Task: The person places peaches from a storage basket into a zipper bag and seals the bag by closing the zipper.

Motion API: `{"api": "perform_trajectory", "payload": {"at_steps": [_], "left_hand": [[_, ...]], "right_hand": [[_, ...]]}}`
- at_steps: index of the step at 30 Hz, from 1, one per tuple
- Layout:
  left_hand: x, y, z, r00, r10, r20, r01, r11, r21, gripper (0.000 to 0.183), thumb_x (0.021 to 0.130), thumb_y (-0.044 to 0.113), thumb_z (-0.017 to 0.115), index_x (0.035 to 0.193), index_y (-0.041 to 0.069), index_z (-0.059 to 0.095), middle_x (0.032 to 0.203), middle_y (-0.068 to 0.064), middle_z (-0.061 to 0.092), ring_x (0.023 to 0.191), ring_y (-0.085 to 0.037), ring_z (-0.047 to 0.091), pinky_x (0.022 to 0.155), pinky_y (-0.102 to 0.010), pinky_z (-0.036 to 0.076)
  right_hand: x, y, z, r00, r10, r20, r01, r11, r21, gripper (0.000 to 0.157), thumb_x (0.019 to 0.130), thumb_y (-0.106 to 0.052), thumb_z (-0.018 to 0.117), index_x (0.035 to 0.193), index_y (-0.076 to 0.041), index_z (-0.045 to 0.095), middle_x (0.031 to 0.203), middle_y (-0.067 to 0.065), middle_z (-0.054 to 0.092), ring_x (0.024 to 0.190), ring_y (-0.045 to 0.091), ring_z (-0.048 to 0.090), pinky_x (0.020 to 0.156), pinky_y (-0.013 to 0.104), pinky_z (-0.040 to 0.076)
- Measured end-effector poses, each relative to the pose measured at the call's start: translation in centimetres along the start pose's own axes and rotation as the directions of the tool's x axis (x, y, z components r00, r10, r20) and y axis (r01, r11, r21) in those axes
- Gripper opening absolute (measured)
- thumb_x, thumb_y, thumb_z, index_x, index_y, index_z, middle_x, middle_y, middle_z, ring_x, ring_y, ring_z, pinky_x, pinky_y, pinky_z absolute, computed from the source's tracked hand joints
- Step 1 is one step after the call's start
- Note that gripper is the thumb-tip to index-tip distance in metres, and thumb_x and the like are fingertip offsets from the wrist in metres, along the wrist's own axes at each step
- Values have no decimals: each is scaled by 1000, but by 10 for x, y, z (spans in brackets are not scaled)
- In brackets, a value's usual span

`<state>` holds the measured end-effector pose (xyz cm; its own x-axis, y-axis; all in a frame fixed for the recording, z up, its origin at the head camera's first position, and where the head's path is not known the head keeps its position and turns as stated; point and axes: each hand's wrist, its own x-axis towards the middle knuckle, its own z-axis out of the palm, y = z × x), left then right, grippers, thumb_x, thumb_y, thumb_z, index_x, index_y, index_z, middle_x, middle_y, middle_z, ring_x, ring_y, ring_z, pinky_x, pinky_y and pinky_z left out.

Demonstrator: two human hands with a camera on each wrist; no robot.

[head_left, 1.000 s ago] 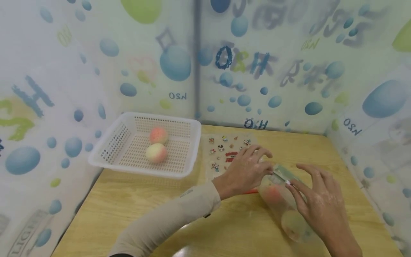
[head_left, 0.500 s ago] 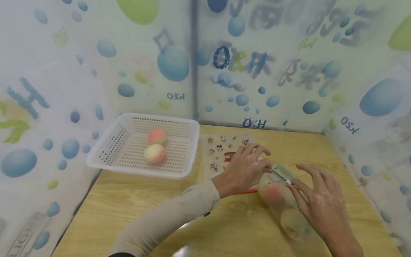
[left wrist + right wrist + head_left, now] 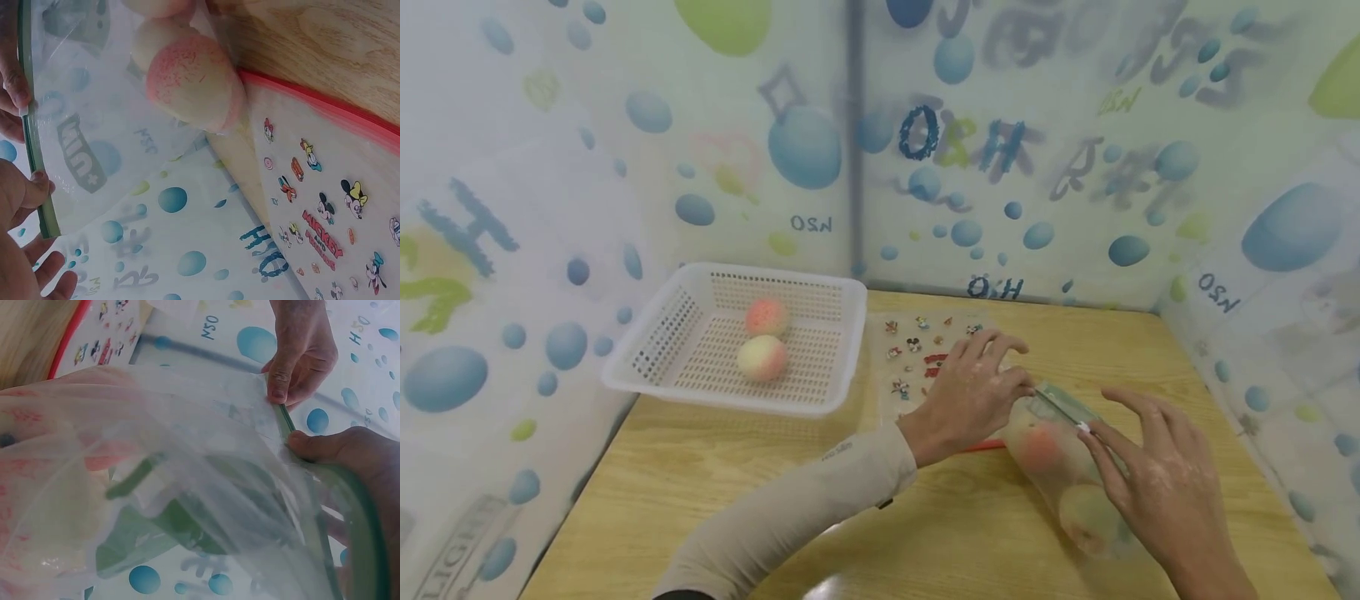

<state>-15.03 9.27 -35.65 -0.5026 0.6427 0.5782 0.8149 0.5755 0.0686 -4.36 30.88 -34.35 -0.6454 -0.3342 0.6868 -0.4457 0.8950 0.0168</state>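
A clear zip bag (image 3: 1051, 477) with a green top strip (image 3: 1063, 402) holds several peaches (image 3: 1084, 515). My left hand (image 3: 973, 392) pinches one end of the strip between thumb and finger. My right hand (image 3: 1168, 479) pinches the small white slider (image 3: 1082, 427) on the same strip. Between the hands the strip runs as one line in the right wrist view. Past my right thumb (image 3: 306, 445) the green edges stand apart. In the left wrist view, the bag's peach (image 3: 194, 84) shows through the plastic beside printed lettering (image 3: 81, 156).
A white perforated basket (image 3: 655, 387) with two peaches (image 3: 763, 358) stands at the back left of the wooden table (image 3: 925, 533). A second zip bag (image 3: 325, 194), with cartoon prints and a red strip (image 3: 312, 100), lies flat behind my left hand. Patterned curtains enclose the table.
My right hand, with the slider, has shifted slightly right along the green strip, away from my left hand. My left hand keeps its pinch almost in place.
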Motion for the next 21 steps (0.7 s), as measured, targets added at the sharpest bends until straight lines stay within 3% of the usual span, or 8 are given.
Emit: {"api": "perform_trajectory", "payload": {"at_steps": [2, 10, 21], "left_hand": [[0, 1, 0, 1000, -13, 4, 13, 1000, 5, 17, 101, 33, 65, 104, 25, 79, 132, -1, 60, 126, -21, 50, 102, -34, 44], [-1, 2, 2, 999, -51, 0, 51, 999, 17, 16, 100, 33, 67, 103, 24, 80, 133, -1, 59, 127, -21, 48, 103, -34, 43], [-2, -2, 4, 998, -61, -17, 61, 998, -4, 14, 99, 31, 68, 101, 24, 80, 131, -1, 60, 123, -21, 51, 97, -34, 47]], "right_hand": [[0, 0, -1, 1000, -2, -19, 2, 1000, 0, 64, 106, -50, 43, 86, -1, 79, 119, 22, 63, 97, 50, 57, 74, 66, 44], [-3, 0, -5, 998, 30, 52, -30, 999, -13, 67, 106, -52, 41, 89, -1, 80, 120, 22, 62, 98, 48, 58, 75, 67, 45], [-5, 2, -3, 999, 37, 6, -37, 999, -3, 68, 106, -55, 41, 84, -3, 80, 117, 21, 65, 95, 46, 60, 75, 66, 45]]}}
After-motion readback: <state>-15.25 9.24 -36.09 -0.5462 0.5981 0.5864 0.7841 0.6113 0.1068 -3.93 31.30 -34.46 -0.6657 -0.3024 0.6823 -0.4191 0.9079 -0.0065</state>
